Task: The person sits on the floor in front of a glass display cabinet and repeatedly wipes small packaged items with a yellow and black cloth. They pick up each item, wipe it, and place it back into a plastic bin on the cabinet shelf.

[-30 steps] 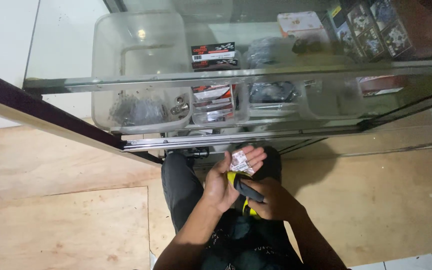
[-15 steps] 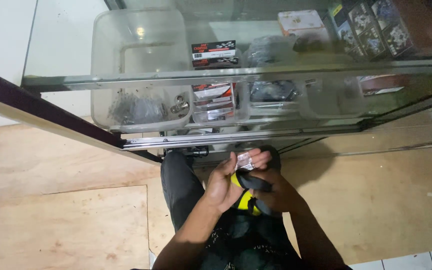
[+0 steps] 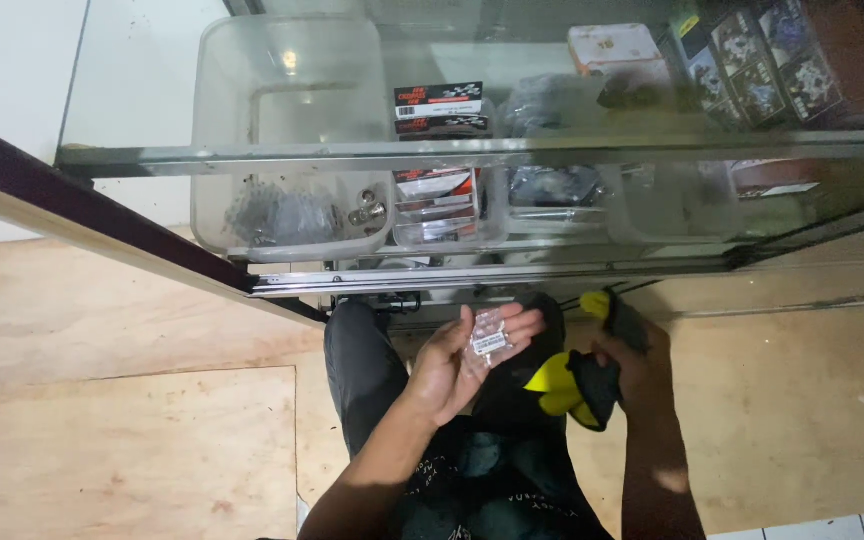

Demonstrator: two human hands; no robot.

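Clear plastic, one small packet (image 3: 489, 338), lies on the open palm of the left hand (image 3: 467, 358), fingers spread flat and pointing toward 1 o'clock. The packet's long axis runs roughly 12 to 6, tilted slightly toward 1, its white label near the lower end. Half a second ago the two hands were close together with the packet pinched between them; now they have parted, the right hand (image 3: 632, 355) moved off toward 3 o'clock of the left. The right hand is closed around one black-and-yellow tool (image 3: 577, 385), its yellow tip poking out at 12 o'clock above the knuckles and a yellow part showing at 9 o'clock of the fist. At 12 o'clock of both hands stands a glass cabinet (image 3: 512, 155) with shelves. On them, one big clear bin (image 3: 287, 130) at 11 o'clock and two red-black boxes (image 3: 437, 110) are stacked near the middle. Plywood floor (image 3: 122, 430) spreads at 9 o'clock.
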